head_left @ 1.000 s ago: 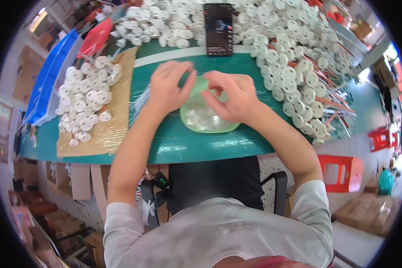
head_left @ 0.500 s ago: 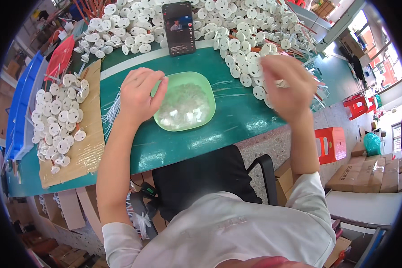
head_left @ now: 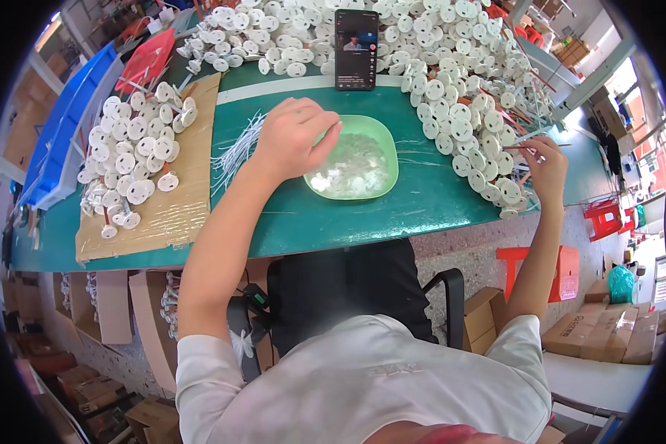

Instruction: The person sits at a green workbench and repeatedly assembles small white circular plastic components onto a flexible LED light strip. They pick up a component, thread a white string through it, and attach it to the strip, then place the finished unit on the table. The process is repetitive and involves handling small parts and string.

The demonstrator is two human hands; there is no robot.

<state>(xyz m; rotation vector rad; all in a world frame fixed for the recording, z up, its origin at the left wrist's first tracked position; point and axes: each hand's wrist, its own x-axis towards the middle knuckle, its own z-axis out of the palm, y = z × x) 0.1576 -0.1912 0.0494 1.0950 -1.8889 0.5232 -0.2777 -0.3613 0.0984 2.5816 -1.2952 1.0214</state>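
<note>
White discs (head_left: 460, 112) heap across the top; a green bowl (head_left: 382, 135) sits at centre; the left hand (head_left: 294, 139), fingers curled, bends over its left rim (holding anything? I cannot tell); the right hand (head_left: 547, 173), arm outstretched at right, pinches a thin brown strip (head_left: 517, 147).

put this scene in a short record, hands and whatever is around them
left hand: fingers curled, by the left edge of the green bowl; grip unclear
right hand: holding a thin brown stick beside the big pile of white discs
bowl: small clear bits inside
phone: behind the bowl, screen lit
cardboard: on the table, under a smaller pile
white strands: between cardboard and bowl
</note>
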